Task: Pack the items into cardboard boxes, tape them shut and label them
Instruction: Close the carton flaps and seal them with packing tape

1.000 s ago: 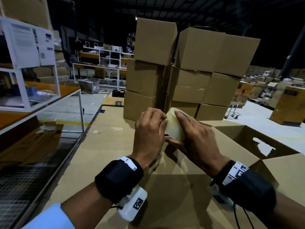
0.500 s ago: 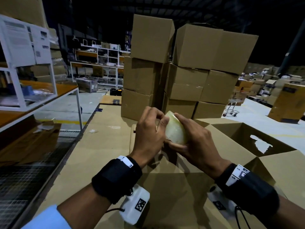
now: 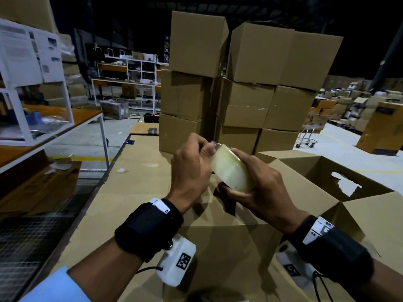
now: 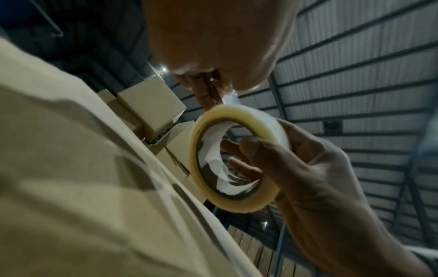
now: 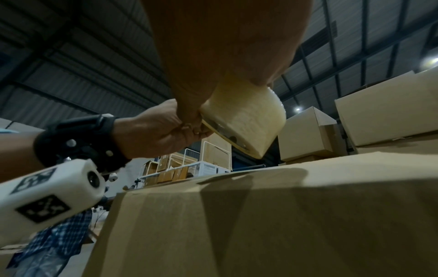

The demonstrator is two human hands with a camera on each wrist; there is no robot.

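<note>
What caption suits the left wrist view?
Right hand holds a clear tape roll while left hand pinches its loose end.

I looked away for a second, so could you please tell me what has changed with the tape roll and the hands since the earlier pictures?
The left hand has gone from lying against the tape roll to pinching at its top edge with its fingers, apparently lifting the free end. The right hand still holds the roll above the closed box. The open box and the stacked boxes have not moved.

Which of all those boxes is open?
The box on the right, beside the right hand, is open: its flaps stand up. The stacked boxes behind and the box under the hands are closed.
</note>
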